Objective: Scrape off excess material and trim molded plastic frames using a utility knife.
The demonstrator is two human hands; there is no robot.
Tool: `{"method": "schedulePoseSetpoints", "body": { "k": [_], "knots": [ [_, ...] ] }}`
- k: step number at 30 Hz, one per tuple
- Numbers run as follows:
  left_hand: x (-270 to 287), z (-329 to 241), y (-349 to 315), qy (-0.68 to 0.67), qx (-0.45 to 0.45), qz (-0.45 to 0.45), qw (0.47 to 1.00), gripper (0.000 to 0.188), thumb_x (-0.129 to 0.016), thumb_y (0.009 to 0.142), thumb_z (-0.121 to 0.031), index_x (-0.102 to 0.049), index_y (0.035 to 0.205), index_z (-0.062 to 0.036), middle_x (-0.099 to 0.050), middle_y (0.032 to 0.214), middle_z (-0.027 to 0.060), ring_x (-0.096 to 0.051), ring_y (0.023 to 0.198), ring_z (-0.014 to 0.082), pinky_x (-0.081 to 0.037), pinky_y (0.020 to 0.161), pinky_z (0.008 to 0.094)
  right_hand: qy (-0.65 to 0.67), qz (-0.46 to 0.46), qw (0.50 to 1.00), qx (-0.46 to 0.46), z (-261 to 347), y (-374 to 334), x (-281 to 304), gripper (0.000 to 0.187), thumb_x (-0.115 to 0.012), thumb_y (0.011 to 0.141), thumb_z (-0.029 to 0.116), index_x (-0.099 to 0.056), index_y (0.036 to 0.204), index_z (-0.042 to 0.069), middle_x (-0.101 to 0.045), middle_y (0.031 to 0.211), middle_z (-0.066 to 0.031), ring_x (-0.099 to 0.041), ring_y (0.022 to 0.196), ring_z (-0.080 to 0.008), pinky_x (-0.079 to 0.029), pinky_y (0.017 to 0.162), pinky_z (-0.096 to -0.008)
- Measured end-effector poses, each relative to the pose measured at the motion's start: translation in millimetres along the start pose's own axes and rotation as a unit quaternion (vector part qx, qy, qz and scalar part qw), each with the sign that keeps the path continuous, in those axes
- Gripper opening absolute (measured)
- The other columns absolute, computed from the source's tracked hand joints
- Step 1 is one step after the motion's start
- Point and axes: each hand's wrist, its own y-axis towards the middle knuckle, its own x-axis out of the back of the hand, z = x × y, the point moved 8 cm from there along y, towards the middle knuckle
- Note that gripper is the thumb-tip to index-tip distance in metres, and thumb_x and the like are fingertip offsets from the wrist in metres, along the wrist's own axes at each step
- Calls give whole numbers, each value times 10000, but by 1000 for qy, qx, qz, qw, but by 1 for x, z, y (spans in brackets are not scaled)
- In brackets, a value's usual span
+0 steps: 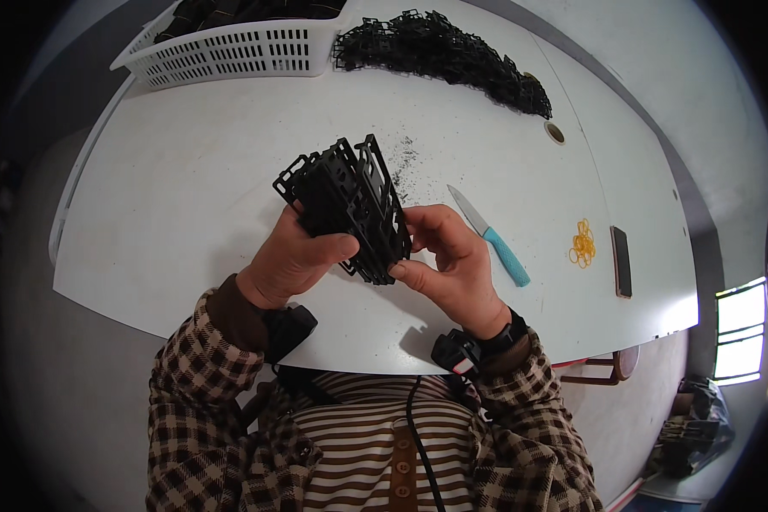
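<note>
The left forearm [200, 363] and the right forearm [529, 397] rise from the lower edge, inclined toward each other. The left hand [299, 260], left of the centre, grips with its thumb pointing rightward. The right hand [454, 269], right of the centre, grips lightly with thumb and bent fingers.

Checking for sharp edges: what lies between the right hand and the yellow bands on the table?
The knife: in the head view, its turquoise handle lies on the white table between the right hand and the yellow bands.
</note>
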Motion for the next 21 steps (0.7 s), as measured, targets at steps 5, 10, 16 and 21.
{"method": "schedulePoseSetpoints", "body": {
  "k": [5,10,16,21],
  "knots": [
    [0,2,-1,21,-13,-11,1000,520,-709,688,-49,-485,1156,-71,-571,1061,32,-545,1002,155,-445,888,317,-80,-19,996,36,10,-2,4,519,-754,680,85,-518,1133,-7,-528,1016,-48,-502,893,-121,-417,783,-252],
    [0,3,-1,51,-3,-33,998,549,-724,668,-80,-481,1161,-65,-570,1049,27,-546,986,146,-450,871,304,-124,-17,991,35,14,-4,6,511,-759,678,124,-532,1117,-7,-536,996,-59,-505,886,-130,-417,765,-255],
    [1,1,-1,52,-13,-29,998,550,-733,662,-93,-488,1153,-62,-567,1048,25,-543,977,137,-449,867,302,-116,8,993,18,11,-2,1,496,-755,689,156,-541,1109,0,-539,985,-52,-505,879,-130,-420,763,-257],
    [2,-1,-2,51,-22,-23,998,535,-733,663,-93,-497,1143,-61,-567,1048,24,-544,975,136,-448,868,300,-84,13,996,-1,10,-2,-1,502,-759,690,172,-540,1109,4,-539,981,-47,-505,880,-129,-422,770,-259]
  ]
}}
